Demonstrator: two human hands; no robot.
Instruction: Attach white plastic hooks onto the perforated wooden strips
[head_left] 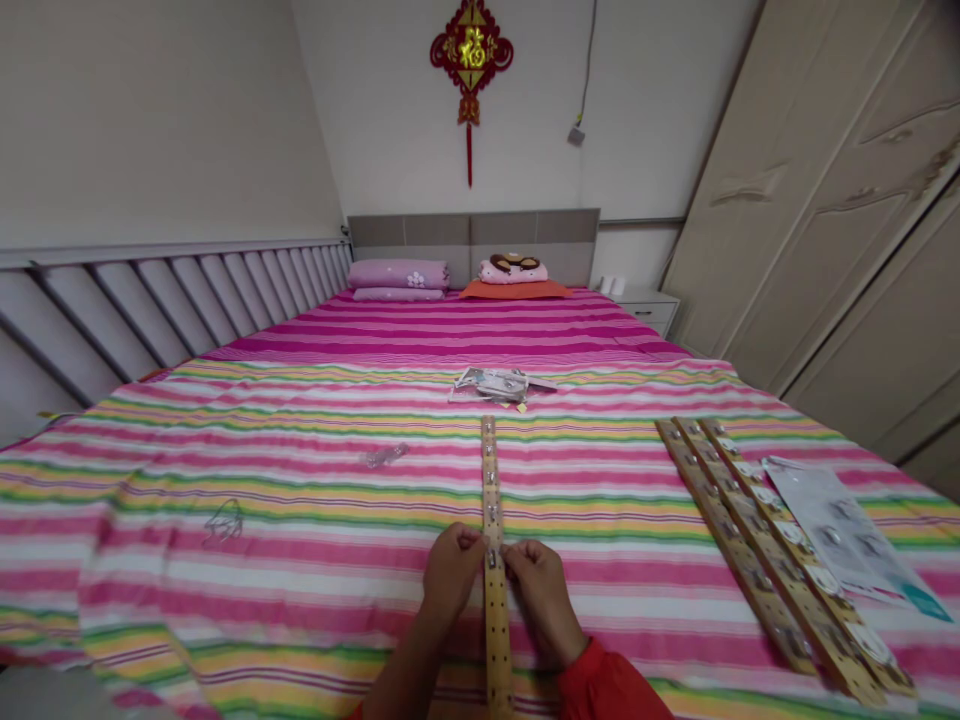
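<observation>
A long narrow wooden strip (497,630) with rows of small holes lies lengthwise in front of me on the bed. Several small shiny metal pieces (491,478) sit in a line along its far half. My left hand (452,572) is pinched closed at the strip's left edge, fingertips by the nearest metal piece (492,559). From the right edge, my right hand (543,592) is pinched closed beside that same piece. Whatever is between the fingertips of either hand is too small to make out.
Several similar strips (739,520) lie side by side at the right, beside a clear plastic packet (855,540). More plastic packaging (499,384) lies beyond the strip. Left are a small clear bag (386,456) and thin wire-like pieces (225,520). Striped cloth (315,600) covers the bed.
</observation>
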